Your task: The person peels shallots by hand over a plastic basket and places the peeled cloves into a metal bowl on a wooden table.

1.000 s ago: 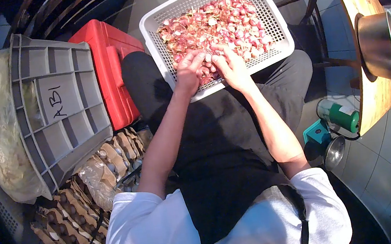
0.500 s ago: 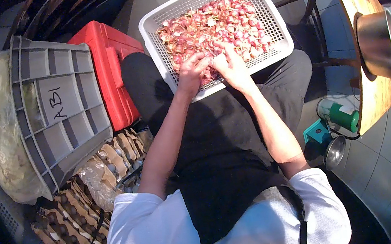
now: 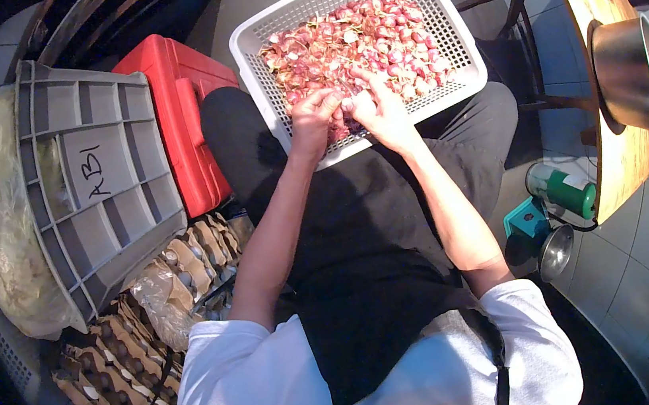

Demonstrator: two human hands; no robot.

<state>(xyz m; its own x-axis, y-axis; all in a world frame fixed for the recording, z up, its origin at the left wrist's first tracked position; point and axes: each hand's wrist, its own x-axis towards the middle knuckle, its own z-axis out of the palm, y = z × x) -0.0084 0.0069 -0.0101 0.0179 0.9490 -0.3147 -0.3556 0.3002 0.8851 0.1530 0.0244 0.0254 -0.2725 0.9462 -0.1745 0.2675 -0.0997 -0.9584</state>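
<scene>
A white plastic basket (image 3: 469, 66) rests on my lap, tilted slightly. Red shallots (image 3: 393, 31) with dry, papery skins lie inside it, with loose peel (image 3: 300, 57) mostly toward the left. Over the basket's near side, my left hand (image 3: 314, 124) is closed, thumb and fingers pinched on a small shallot that the fingers mostly hide. My right hand (image 3: 383, 116) meets it from the other side, its fingers curled and its thumb against the same shallot. Both hands are just above the pile.
Left of me stand a red box (image 3: 192, 129), a grey crate (image 3: 109, 171) marked "ABI" and egg trays (image 3: 120, 378). A metal pot (image 3: 631, 79) sits on the wooden table (image 3: 634, 175) at right. Below are a green canister (image 3: 567, 191) and a metal bowl (image 3: 556, 252).
My fingers have shifted slightly: the left hand has turned a little and drawn left, and the right thumb has moved. The basket stays in place.
</scene>
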